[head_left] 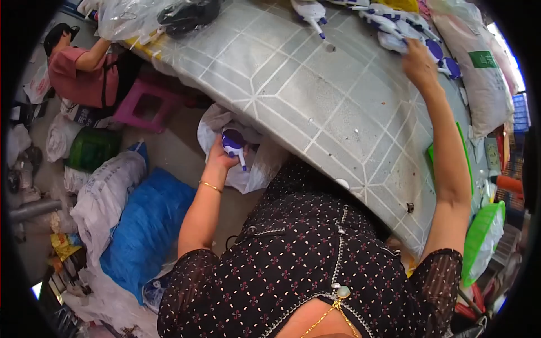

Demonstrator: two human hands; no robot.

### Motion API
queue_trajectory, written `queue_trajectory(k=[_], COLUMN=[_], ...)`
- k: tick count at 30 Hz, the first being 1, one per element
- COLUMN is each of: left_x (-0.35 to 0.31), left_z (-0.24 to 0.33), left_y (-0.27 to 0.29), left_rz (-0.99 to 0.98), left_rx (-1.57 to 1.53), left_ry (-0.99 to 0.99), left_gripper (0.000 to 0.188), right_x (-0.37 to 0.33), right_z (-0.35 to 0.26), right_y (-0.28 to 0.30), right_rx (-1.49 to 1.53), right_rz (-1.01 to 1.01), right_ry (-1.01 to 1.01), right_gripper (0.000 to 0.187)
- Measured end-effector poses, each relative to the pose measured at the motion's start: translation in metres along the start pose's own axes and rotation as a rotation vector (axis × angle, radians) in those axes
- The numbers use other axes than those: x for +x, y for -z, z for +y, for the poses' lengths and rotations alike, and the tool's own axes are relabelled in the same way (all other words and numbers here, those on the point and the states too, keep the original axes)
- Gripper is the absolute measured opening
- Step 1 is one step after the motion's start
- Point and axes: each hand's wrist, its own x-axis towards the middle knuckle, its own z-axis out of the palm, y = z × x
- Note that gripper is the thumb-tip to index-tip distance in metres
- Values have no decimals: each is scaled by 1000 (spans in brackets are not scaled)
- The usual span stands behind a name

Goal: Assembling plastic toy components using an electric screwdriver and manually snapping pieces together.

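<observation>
My left hand is closed around a purple-and-white plastic piece with a round purple body and a narrow white stem ending in a purple tip. It holds the piece over the mouth of a white plastic bag beside the table edge. At the far right of the table, my right hand has its fingers closed on the white end of a similar piece in a pile. Two round purple pieces lie just right of that hand. One more white piece with a purple tip rests left of the pile.
The grey patterned table slants across the view. Full white sacks stand along its right side. Blue and white sacks lie on the floor at left. A pink stool stands near another person in a pink top.
</observation>
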Motion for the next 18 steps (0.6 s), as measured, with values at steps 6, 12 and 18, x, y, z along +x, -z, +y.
queue_trajectory(k=[6, 12, 18], left_x=[-15, -148, -195], left_z=[-19, -58, -134], left_y=[-29, -130, -220], left_rz=[147, -208, -856], left_rx=[231, 808, 773], left_ry=[-195, -946, -125], left_gripper=[35, 35, 62], right_x=[15, -67, -131], right_z=[-45, -50, -132], right_y=[-28, 40, 112], right_rx=[15, 57, 567], right_rz=[-240, -95, 161], right_ry=[-100, 167, 424], right_gripper=[22, 16, 25])
